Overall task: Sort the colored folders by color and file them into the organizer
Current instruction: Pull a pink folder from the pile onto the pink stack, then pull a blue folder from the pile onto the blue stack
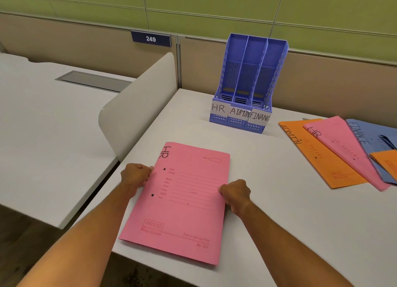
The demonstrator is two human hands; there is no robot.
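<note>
Right of pink HR folder (182, 198): fanned folders (341, 151); organizer (247, 85) behind.

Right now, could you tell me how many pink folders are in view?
2: one pink folder held by both hands near the desk's front edge, another pink folder in the fanned pile at right. Others may be hidden underneath.

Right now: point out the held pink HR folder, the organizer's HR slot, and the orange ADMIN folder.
held pink HR folder (184, 200): head view, middle of its cover.
organizer's HR slot (231, 76): head view, back wall of the leftmost compartment.
orange ADMIN folder (318, 160): head view, exposed cover.
</note>
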